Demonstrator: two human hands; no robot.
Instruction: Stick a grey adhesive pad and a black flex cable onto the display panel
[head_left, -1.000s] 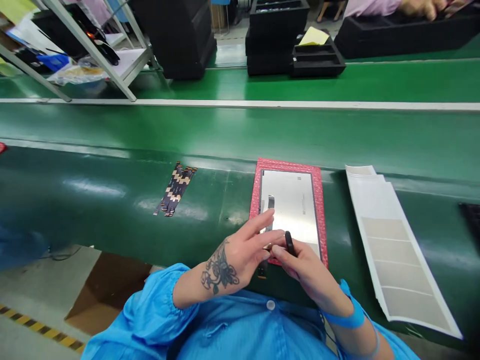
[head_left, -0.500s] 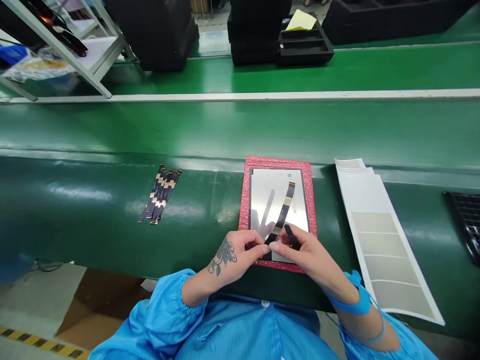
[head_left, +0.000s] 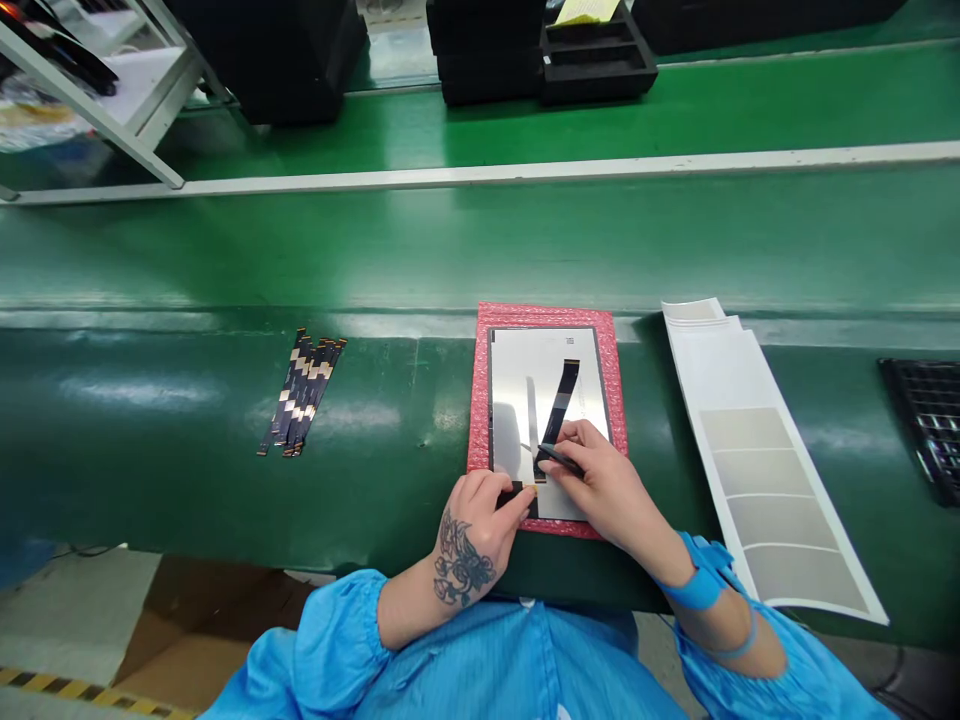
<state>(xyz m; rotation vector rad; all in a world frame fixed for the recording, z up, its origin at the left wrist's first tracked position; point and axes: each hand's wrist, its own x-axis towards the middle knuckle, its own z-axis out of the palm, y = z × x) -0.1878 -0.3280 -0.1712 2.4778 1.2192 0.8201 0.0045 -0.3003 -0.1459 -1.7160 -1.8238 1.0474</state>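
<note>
A shiny display panel (head_left: 547, 395) lies on a red bubble-wrap pad (head_left: 480, 400) at the near edge of the green bench. A dark flex cable (head_left: 562, 400) rises slanting from the panel's near end. My left hand (head_left: 480, 520), tattooed on its back, pinches the cable's lower end at the panel's near edge. My right hand (head_left: 600, 475) is closed on a thin dark tool (head_left: 561, 460) whose tip touches the cable's lower part.
A bundle of several flex cables (head_left: 300, 395) lies to the left. White sheets of grey stickers (head_left: 757, 460) lie to the right, with a black grid tray (head_left: 926, 425) beyond. Black trays (head_left: 592, 55) and a metal rack (head_left: 112, 90) stand past the belt.
The view has tilted down. The flex cable has swung up off the panel and now slants over it. My left hand has closed on its lower end; my right hand has brought the tool tip down.
</note>
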